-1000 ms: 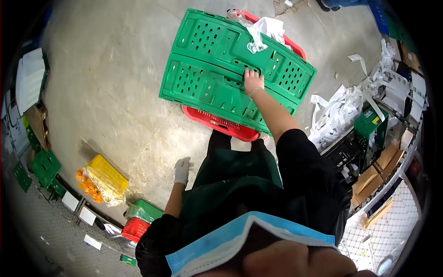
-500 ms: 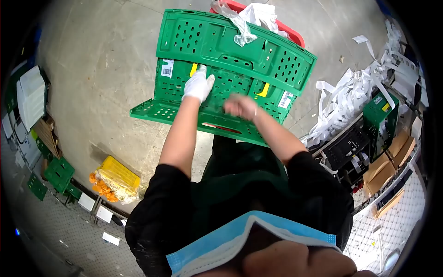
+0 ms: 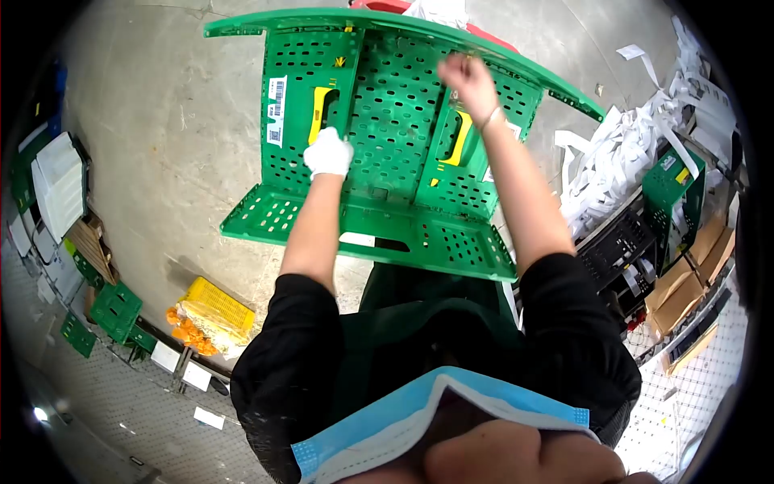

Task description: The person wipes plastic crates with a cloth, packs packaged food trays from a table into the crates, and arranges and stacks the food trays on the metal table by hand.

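A green folding crate (image 3: 395, 121) lies partly unfolded in front of me, its perforated long walls swung outward at the far and near edges. Inside, its two end panels lie flat, each with a yellow latch handle, the left one (image 3: 321, 113) and the right one (image 3: 458, 139). My left hand (image 3: 328, 155), in a white glove, is curled at the lower end of the left handle; its fingertips are hidden. My bare right hand (image 3: 470, 81) is over the far right part of the crate, fingers curled in, slightly blurred, with nothing visible in them.
Behind the crate shows a red container (image 3: 383, 5) with white material (image 3: 439, 11). White paper strips (image 3: 613, 173) pile up on the right, near another green crate (image 3: 671, 189) and cardboard (image 3: 685, 290). A yellow basket (image 3: 219, 305) with orange items stands at lower left.
The far wall has swung up and away, uncovering the end panels and handles. My right hand has moved forward and right; my left hand has slid slightly back toward me.
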`<state>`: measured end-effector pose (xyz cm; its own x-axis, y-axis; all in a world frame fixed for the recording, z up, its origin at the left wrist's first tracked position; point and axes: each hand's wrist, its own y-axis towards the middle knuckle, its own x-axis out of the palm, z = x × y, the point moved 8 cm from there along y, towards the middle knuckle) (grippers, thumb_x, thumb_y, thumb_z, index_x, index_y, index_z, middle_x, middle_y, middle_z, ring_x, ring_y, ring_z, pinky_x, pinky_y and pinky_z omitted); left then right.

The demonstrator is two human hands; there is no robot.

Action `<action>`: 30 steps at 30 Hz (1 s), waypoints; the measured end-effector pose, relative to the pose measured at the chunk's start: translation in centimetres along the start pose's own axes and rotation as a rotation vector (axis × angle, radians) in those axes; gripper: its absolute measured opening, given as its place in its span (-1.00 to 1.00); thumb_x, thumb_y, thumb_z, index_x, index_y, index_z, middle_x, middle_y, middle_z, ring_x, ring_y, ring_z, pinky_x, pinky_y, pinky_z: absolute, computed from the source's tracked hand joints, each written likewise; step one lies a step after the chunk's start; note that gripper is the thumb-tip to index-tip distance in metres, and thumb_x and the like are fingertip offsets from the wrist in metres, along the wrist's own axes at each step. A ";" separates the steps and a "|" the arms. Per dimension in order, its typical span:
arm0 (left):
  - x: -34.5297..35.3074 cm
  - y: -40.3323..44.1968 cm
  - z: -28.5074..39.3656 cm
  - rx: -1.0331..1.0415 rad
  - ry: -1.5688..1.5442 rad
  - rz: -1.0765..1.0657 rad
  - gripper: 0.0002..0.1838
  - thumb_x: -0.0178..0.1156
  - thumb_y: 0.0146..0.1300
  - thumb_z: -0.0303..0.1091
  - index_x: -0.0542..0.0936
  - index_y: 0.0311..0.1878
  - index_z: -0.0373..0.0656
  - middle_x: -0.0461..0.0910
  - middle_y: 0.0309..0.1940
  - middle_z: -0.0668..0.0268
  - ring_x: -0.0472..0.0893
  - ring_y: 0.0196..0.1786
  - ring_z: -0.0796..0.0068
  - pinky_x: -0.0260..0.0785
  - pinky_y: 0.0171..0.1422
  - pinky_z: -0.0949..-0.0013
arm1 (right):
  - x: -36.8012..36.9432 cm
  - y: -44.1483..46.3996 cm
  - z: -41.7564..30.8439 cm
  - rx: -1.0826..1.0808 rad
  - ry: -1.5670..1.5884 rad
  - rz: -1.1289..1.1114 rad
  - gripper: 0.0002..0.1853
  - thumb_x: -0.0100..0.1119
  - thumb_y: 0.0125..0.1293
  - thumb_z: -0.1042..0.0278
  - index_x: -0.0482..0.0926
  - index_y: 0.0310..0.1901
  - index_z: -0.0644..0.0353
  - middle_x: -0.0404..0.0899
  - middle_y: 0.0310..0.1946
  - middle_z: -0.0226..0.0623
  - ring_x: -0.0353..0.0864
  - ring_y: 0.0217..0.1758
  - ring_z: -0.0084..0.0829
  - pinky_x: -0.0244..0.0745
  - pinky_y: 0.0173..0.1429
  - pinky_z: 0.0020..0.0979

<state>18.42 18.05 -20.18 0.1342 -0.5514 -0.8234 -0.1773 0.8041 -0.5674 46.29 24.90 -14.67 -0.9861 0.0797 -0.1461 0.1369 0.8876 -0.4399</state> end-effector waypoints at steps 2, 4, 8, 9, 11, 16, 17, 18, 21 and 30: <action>-7.3 -2.8 -2.3 -0.077 0.021 0.060 -0.65 -0.03 -0.02 -0.05 0.50 -0.35 -0.13 0.51 -0.34 0.02 0.51 -0.25 0.00 0.35 -0.19 0.14 | -0.6 -4.3 9.7 0.140 -0.292 0.268 -0.58 0.24 -0.10 0.28 0.40 -0.21 0.32 0.49 -0.31 -0.11 0.50 -0.21 -0.30 0.40 -0.10 -0.37; -11.9 -4.0 -8.7 -0.064 -0.390 0.146 -0.77 0.07 -0.05 -0.21 0.55 -0.41 -0.15 0.52 -0.44 0.07 0.53 -0.40 0.15 0.36 -0.29 0.24 | 1.1 -9.3 15.4 0.426 -0.644 0.228 -0.42 0.28 -0.17 0.18 0.33 -0.13 0.34 0.37 -0.13 0.03 0.36 0.00 -0.13 0.30 0.05 -0.31; -13.2 -5.9 -13.8 -0.162 -0.595 0.299 -0.86 0.13 -0.08 -0.38 0.54 -0.42 -0.21 0.48 -0.51 0.16 0.47 -0.49 0.36 0.31 -0.35 0.40 | 3.2 -8.9 17.6 0.371 -0.740 0.210 -0.46 0.24 -0.16 0.20 0.31 -0.16 0.34 0.36 -0.13 0.06 0.36 -0.03 -0.10 0.32 0.03 -0.31; -13.3 -6.1 -13.5 -0.116 -0.510 0.331 -0.86 0.14 -0.08 -0.41 0.53 -0.40 -0.22 0.47 -0.51 0.19 0.45 -0.49 0.42 0.30 -0.35 0.45 | 3.3 -8.6 16.3 0.412 -0.782 0.118 -0.48 0.22 -0.16 0.22 0.29 -0.18 0.34 0.38 -0.17 0.05 0.39 -0.07 -0.10 0.34 -0.01 -0.31; -10.6 -4.4 -14.6 -0.090 -0.579 0.294 -0.72 0.14 0.02 -0.20 0.50 -0.29 -0.22 0.50 -0.47 0.17 0.48 -0.43 0.36 0.29 -0.30 0.37 | 3.6 -9.0 14.2 0.393 -0.876 0.076 -0.53 0.16 -0.15 0.25 0.26 -0.22 0.34 0.45 -0.27 0.02 0.46 -0.16 -0.11 0.38 -0.08 -0.30; -12.3 -5.6 -15.2 -0.263 -0.514 0.153 -0.60 0.11 0.07 -0.02 0.51 -0.27 -0.22 0.51 -0.48 0.17 0.47 -0.42 0.31 0.28 -0.28 0.31 | -7.9 -15.3 9.0 0.376 -0.777 0.334 -0.67 0.09 -0.07 0.33 0.39 -0.20 0.19 0.51 -0.45 0.03 0.53 -0.35 -0.02 0.42 -0.22 -0.20; -13.1 -6.1 -16.7 -0.274 -0.589 0.162 -0.57 0.08 0.08 0.01 0.51 -0.26 -0.23 0.51 -0.50 0.20 0.46 -0.44 0.34 0.28 -0.29 0.34 | -13.0 -16.3 11.4 0.413 -0.406 0.315 -0.73 0.11 -0.05 0.36 0.45 -0.24 0.17 0.53 -0.55 -0.07 0.55 -0.45 -0.16 0.44 -0.34 -0.26; -12.9 -6.8 -18.0 -0.221 -0.800 0.173 -0.51 0.04 0.09 0.07 0.51 -0.28 -0.26 0.51 -0.51 0.19 0.44 -0.46 0.36 0.28 -0.31 0.35 | -19.4 -17.4 12.3 0.419 -0.550 0.388 -0.79 0.10 -0.04 0.39 0.46 -0.30 0.19 0.51 -0.60 -0.17 0.53 -0.54 -0.32 0.43 -0.40 -0.34; -11.6 -8.7 -18.8 -0.277 -0.737 0.139 -0.50 0.05 0.08 0.06 0.52 -0.32 -0.29 0.52 -0.52 0.14 0.46 -0.46 0.35 0.29 -0.31 0.33 | -23.5 -17.8 4.3 0.244 -0.658 0.477 -0.88 0.02 -0.01 0.42 0.40 -0.42 0.27 0.41 -0.66 -0.23 0.45 -0.58 -0.36 0.38 -0.41 -0.34; -7.7 -10.6 -18.7 -0.274 -0.607 0.337 -0.55 0.01 0.10 0.06 0.53 -0.23 -0.16 0.54 -0.38 0.09 0.52 -0.26 0.18 0.31 -0.16 0.28 | -23.6 -13.8 5.3 0.212 -1.108 0.514 -0.79 0.02 -0.04 0.31 0.40 -0.35 0.22 0.51 -0.49 0.02 0.51 -0.37 0.00 0.40 -0.22 -0.14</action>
<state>1.05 9.59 -8.03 0.5307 -0.0015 -0.8476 -0.5298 0.7800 -0.3330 68.14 8.37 -9.87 -0.2160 -0.1210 -0.9689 0.5981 0.7679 -0.2293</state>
